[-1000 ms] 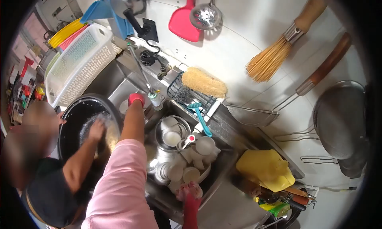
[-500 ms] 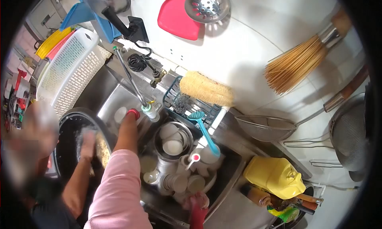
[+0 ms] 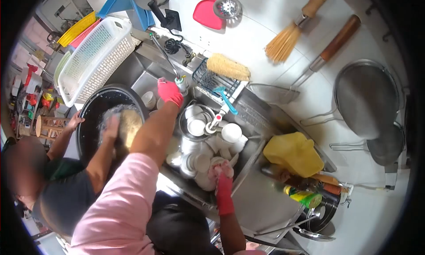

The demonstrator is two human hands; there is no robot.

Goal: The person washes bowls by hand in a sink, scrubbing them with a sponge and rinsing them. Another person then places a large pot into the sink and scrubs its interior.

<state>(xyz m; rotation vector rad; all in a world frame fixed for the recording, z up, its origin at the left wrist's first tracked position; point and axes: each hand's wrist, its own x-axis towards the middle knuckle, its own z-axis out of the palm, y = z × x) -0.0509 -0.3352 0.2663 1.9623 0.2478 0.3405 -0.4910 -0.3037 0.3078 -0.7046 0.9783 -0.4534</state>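
Note:
My left hand (image 3: 169, 92), in a red rubber glove, hangs over the divider between the two sink basins beside the tap (image 3: 180, 81). Its fingers are loosely bent and I see nothing in them. Just past it, small white bowls (image 3: 148, 98) stand in the left basin. My right hand (image 3: 221, 171), also gloved and covered in foam, is closed at the near edge of the piled dishes (image 3: 202, 163) in the right basin; what it grips is hidden by suds. A metal pot (image 3: 182, 122) with white bowls inside stands in that pile.
At left, another person's hands work in a large black tub (image 3: 84, 142) with water. A white basket (image 3: 95, 60) stands behind. A wire rack (image 3: 199, 75) holds a loofah (image 3: 228, 67) and a teal brush (image 3: 226, 101). A yellow jug (image 3: 294, 154) stands at right; strainers (image 3: 366, 97) hang on the wall.
My left hand has come up out of the left basin toward the tap. My right hand stays by the dish pile. The view has shifted, and more of the other person shows.

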